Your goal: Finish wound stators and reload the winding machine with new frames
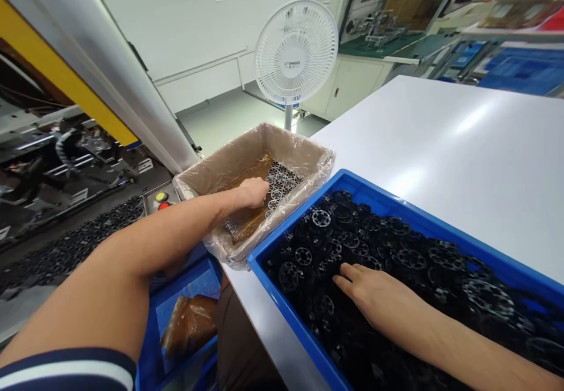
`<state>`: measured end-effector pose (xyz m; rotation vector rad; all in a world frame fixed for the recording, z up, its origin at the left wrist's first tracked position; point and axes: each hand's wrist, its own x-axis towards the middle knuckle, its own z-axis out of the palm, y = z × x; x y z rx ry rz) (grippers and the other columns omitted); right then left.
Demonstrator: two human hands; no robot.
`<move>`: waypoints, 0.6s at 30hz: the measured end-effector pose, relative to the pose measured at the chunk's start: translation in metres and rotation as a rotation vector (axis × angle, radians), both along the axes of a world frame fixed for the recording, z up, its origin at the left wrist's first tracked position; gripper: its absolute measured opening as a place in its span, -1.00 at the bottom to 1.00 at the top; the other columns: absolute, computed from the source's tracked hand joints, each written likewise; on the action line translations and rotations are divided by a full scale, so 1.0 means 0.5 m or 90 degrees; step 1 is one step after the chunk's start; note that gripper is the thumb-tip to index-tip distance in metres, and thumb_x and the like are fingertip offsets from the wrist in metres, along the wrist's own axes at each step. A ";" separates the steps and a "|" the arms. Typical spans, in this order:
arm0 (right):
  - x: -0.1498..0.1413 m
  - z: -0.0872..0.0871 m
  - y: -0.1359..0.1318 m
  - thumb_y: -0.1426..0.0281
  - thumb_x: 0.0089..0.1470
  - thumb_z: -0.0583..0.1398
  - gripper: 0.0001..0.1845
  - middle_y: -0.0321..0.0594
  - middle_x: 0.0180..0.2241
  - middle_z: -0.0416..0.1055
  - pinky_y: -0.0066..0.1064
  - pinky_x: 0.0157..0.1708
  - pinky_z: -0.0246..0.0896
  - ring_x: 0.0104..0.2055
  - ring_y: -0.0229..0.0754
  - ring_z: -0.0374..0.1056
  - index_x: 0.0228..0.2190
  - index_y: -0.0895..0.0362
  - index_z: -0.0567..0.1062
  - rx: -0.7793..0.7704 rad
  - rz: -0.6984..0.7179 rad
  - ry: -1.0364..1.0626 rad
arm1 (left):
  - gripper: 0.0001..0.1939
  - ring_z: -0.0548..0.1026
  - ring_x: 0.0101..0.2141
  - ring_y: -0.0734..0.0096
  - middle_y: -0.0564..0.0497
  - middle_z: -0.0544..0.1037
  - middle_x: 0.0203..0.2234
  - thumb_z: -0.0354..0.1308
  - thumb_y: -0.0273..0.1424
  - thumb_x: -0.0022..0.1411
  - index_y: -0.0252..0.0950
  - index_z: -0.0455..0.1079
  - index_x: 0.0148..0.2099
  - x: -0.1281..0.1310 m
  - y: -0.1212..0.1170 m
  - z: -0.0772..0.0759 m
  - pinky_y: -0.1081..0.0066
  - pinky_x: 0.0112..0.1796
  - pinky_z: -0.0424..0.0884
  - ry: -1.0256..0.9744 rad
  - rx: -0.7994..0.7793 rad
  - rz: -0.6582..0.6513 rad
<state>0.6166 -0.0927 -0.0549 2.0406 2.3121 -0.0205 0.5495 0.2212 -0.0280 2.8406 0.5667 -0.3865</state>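
My left hand point(254, 192) reaches into a cardboard box point(229, 155) lined with clear plastic. Its fingers are curled down and closed, and what they hold, if anything, is hidden. Right beside it, wheel-shaped parts point(282, 181) with holes lie in rows on a brown sheet point(245, 222). My right hand point(362, 290) is down among black round parts point(348, 239) heaped in a blue crate point(399, 198). Those fingers are bent together with their tips in the dark pile, so anything between them cannot be made out.
The box and crate sit side by side on a white table point(445, 127). Below left, a blue bin point(165, 314) holds crumpled brown sheet point(191, 323). A machine point(83, 144) with yellow and red buttons point(162, 197) stands left. A white fan point(296, 53) is behind the box.
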 end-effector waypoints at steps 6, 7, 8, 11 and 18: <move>-0.013 0.029 0.009 0.71 0.09 0.07 -0.67 -0.18 -0.39 0.54 -0.44 -0.38 0.47 -0.40 -0.18 0.52 -0.25 0.19 0.55 0.158 0.025 0.100 | -0.58 0.56 -0.27 0.30 -0.13 0.60 -0.18 0.30 -0.36 0.12 -0.33 0.48 0.04 -0.160 -0.065 0.158 0.33 -0.20 0.47 -0.365 -0.097 0.095; -0.020 0.039 0.011 0.66 0.17 0.06 -0.70 -0.17 -0.37 0.54 -0.45 -0.38 0.47 -0.39 -0.20 0.51 -0.25 0.19 0.55 0.196 0.034 0.137 | -0.55 0.55 -0.33 0.38 -0.11 0.60 -0.17 0.31 -0.36 0.10 -0.31 0.48 0.06 -0.199 -0.093 0.161 0.37 -0.26 0.47 -0.454 -0.202 0.111; -0.029 0.050 0.013 0.61 0.23 0.05 -0.73 -0.16 -0.34 0.53 -0.46 -0.38 0.46 -0.38 -0.22 0.50 -0.25 0.18 0.54 0.240 0.047 0.176 | -0.54 0.53 -0.38 0.42 -0.09 0.61 -0.19 0.32 -0.38 0.07 -0.31 0.48 0.05 -0.235 -0.126 0.156 0.39 -0.31 0.47 -0.530 -0.326 0.130; -0.064 0.088 0.016 0.53 0.29 0.10 -0.78 -0.16 -0.34 0.45 -0.48 -0.44 0.40 -0.41 -0.26 0.43 -0.19 0.18 0.55 0.374 0.083 0.273 | -0.55 0.57 -0.38 0.42 -0.04 0.62 -0.30 0.41 -0.37 -0.01 -0.29 0.51 -0.02 -0.314 -0.237 0.105 0.38 -0.29 0.52 -0.645 -0.664 0.207; -0.135 0.128 -0.019 0.55 0.21 0.20 -0.82 -0.16 -0.30 0.49 -0.39 -0.33 0.46 -0.30 -0.22 0.45 -0.14 0.16 0.50 0.511 0.109 0.405 | -0.49 0.62 -0.32 0.38 -0.11 0.66 -0.16 0.55 -0.38 -0.17 -0.28 0.56 -0.10 -0.344 -0.408 0.021 0.38 -0.23 0.59 -0.739 -0.838 0.251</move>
